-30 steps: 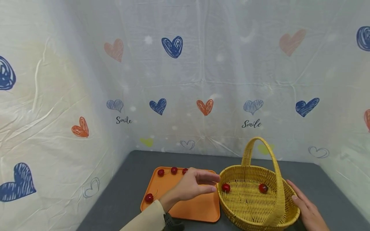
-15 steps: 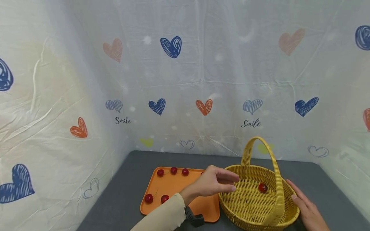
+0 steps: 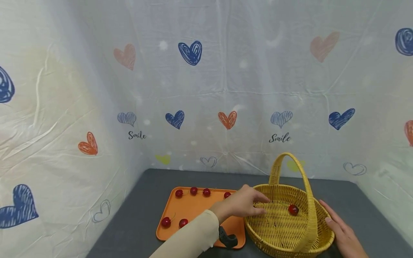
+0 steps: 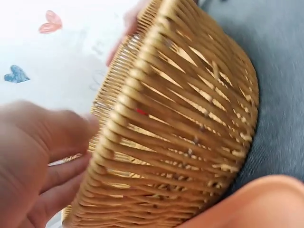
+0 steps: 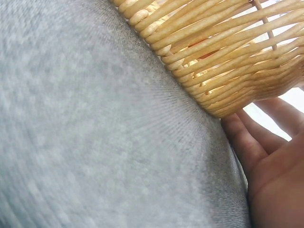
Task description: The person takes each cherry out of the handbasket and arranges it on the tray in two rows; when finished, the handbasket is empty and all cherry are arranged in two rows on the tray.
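A yellow wicker basket point(image 3: 277, 229) with a tall arched handle stands on the table, a red cherry point(image 3: 293, 210) lying inside it. My left hand point(image 3: 243, 204) hovers over the basket's left rim, thumb and fingers apart, with nothing seen between them. In the left wrist view, the left hand point(image 4: 42, 147) is beside the rim, and a bit of red shows through the weave. My right hand point(image 3: 343, 233) rests against the basket's right side; straight fingers point(image 5: 244, 140) touch its outer wall in the right wrist view. An orange tray point(image 3: 193, 209) lies under my left forearm.
Several cherries lie on the tray, including one cherry point(image 3: 166, 222) at its left and another cherry point(image 3: 227, 195) near its far right corner. A dark grey cloth point(image 3: 129, 218) covers the table. Behind hangs a pale curtain point(image 3: 200, 89) printed with hearts.
My left hand has moved right from above the tray to the basket's left rim, and its fingers have spread. A cherry at the basket's left is now hidden. The right hand stays put.
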Demonstrator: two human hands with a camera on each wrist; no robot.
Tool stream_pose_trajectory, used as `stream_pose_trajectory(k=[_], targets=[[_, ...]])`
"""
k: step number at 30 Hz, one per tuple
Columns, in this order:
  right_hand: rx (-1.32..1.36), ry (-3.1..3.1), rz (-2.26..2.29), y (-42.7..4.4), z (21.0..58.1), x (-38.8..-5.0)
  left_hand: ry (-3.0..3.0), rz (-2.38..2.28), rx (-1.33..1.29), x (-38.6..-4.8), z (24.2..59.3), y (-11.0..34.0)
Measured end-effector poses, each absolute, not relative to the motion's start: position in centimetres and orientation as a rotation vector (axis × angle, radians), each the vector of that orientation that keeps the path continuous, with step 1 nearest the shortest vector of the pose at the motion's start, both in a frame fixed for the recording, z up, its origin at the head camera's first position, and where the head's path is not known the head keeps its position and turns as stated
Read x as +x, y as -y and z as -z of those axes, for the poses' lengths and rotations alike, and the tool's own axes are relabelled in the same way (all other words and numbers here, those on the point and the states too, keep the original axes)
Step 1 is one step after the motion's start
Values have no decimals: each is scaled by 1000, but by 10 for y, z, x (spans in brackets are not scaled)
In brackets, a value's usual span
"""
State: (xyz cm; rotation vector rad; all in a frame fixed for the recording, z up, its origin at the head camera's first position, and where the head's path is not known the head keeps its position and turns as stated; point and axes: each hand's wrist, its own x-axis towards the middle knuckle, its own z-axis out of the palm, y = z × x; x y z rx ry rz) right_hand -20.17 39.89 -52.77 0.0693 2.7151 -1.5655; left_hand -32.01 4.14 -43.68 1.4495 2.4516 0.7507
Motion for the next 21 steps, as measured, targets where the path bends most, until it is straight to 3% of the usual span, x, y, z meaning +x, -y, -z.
stream_pose_trajectory(k=[5,12,21], targets=[[61,-2749,1542,-404,535,-200,-2641,-253,1531,-317,436,-54],[71,-2729,1559,-405,537,-202,-2793,316,1448,-305,435,-74],[65,-2718,1580,-399,530,-201,-2780,526,1431,-302,436,-85]])
